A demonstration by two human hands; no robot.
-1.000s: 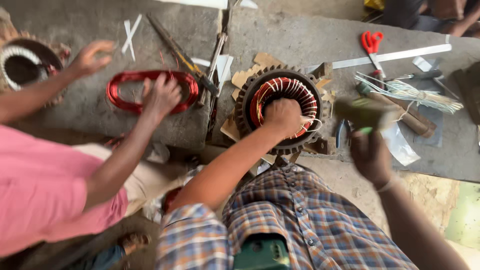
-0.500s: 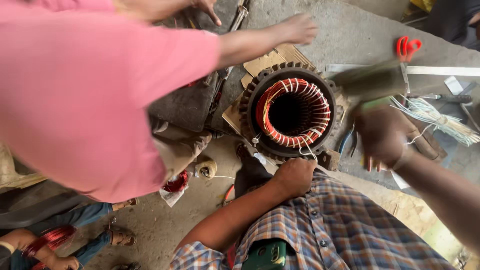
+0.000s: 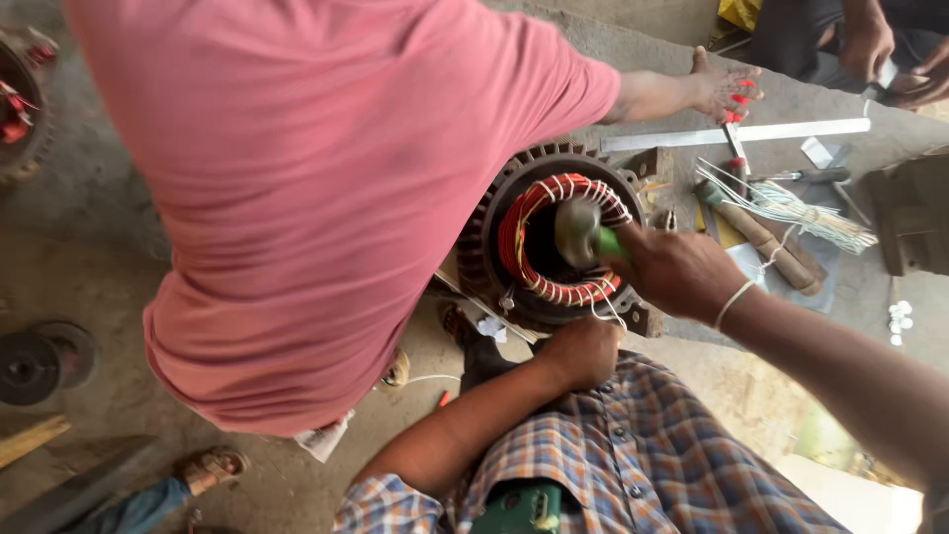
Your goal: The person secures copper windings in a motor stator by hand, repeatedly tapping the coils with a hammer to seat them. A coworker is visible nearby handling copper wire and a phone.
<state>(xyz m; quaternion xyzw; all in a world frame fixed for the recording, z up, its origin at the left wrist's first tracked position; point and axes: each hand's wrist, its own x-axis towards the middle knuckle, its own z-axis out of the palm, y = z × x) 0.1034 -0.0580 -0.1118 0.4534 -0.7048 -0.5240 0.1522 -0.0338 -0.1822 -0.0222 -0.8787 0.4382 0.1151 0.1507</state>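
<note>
A round motor stator (image 3: pixel 486 247) with red copper windings lies on the concrete slab in front of me. My right hand (image 3: pixel 677 272) grips a green-handled mallet (image 3: pixel 578 232), and its head rests on the windings inside the bore. My left hand (image 3: pixel 583 351) sits at the stator's near rim with its fingers curled against it. A co-worker in a pink shirt (image 3: pixel 316 198) leans across the left of the view. That person's hand (image 3: pixel 717 87) lies flat by the red-handled scissors (image 3: pixel 736 104).
A long metal strip (image 3: pixel 751 133), a wooden-handled hammer (image 3: pixel 756 235) and a bundle of thin white strips (image 3: pixel 801 213) lie right of the stator. Another person's hands (image 3: pixel 880 54) work at the top right. A dark disc (image 3: pixel 40 358) lies on the floor at left.
The co-worker has leaned further across and reached to the scissors. My right hand brought the mallet down onto the windings. My left hand left the stator's top for its near rim.
</note>
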